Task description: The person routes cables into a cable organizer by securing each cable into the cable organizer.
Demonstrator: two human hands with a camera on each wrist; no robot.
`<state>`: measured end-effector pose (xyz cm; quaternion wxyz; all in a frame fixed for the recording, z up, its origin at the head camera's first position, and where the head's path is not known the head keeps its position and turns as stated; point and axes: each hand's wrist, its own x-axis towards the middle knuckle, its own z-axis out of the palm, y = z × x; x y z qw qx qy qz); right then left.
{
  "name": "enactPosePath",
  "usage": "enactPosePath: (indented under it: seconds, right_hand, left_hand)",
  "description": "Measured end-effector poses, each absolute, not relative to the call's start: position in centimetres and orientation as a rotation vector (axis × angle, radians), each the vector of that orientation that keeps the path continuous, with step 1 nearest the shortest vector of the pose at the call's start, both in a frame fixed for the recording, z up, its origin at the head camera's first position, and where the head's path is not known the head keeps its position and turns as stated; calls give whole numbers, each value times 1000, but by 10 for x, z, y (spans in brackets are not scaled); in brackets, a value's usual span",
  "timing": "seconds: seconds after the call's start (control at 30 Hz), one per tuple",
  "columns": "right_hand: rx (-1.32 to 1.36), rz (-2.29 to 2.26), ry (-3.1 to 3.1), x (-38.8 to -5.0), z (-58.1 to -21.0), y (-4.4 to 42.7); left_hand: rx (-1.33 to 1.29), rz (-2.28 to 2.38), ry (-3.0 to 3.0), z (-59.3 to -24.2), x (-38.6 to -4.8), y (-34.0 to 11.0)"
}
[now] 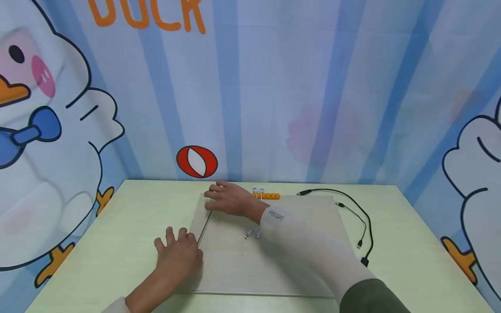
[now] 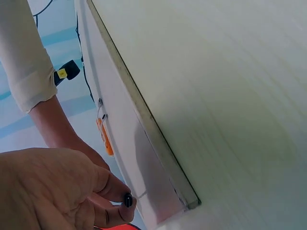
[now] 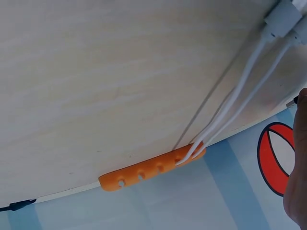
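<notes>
A thin black cable [image 1: 205,227] runs straight between the two hands over the left part of the pale board [image 1: 274,269]. My left hand [image 1: 180,257] is at its near end, and in the left wrist view the thumb and a finger of that hand [image 2: 62,189] pinch a small black end [image 2: 128,200]. Farther back, my right hand [image 1: 228,200] holds the far end by the board's back left corner. A dark tip [image 3: 296,100] shows beside the right hand [image 3: 296,167] in the right wrist view; its grip is mostly hidden.
An orange cable holder [image 1: 271,196] at the board's back edge carries two white cables [image 3: 230,103], whose plugs lie on the board. Right of them lie a thick black cable [image 1: 358,204] and a thinner one [image 1: 362,219]. A printed curtain [image 1: 266,87] hangs behind the table [image 1: 137,208].
</notes>
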<state>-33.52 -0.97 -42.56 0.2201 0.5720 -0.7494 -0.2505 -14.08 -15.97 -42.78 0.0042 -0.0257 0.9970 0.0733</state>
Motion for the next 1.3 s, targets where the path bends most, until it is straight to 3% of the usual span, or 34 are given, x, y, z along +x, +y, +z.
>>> enactPosePath:
  seconds: [1.3]
  right_hand:
    - [1570,-680,-2060,-354,-422,35]
  left_hand:
    - [114,198,3178,-426,-156,-107]
